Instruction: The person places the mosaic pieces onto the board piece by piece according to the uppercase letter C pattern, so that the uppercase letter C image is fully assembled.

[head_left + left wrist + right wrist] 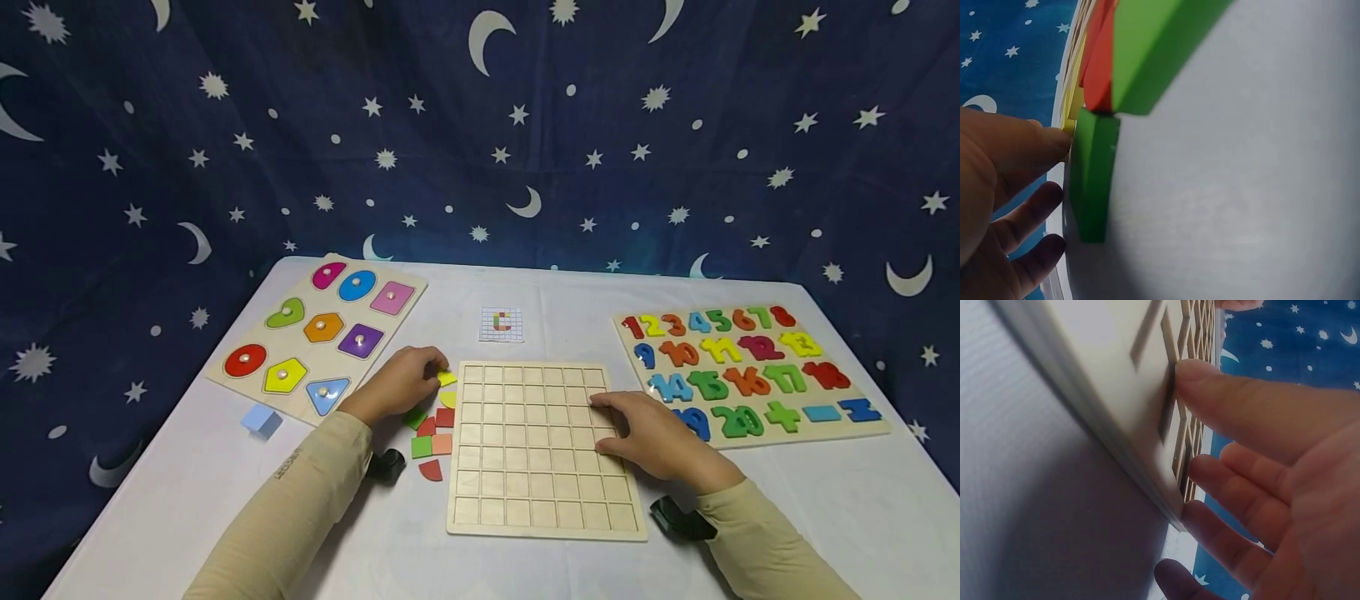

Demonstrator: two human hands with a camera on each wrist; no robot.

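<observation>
My left hand (405,379) is at the far end of a loose group of coloured tiles, its thumb and index finger pinching a yellow tile (447,378). In the left wrist view the thumb lies against that tile, beside a dark green tile (1092,178). A wooden grid board (540,446) lies flat to the right of the group, its squares bare. Over the board's right edge rests my right hand (652,433), thumb and fingers spread and touching the surface. The right wrist view shows its fingertips on the grid (1166,394), holding nothing.
Red, green, orange and yellow tiles (442,444) lie along the board's left side. Behind the board is a small pattern card (501,325). A shape puzzle (300,333) and a blue block (262,421) are at left, a number puzzle (750,375) at right.
</observation>
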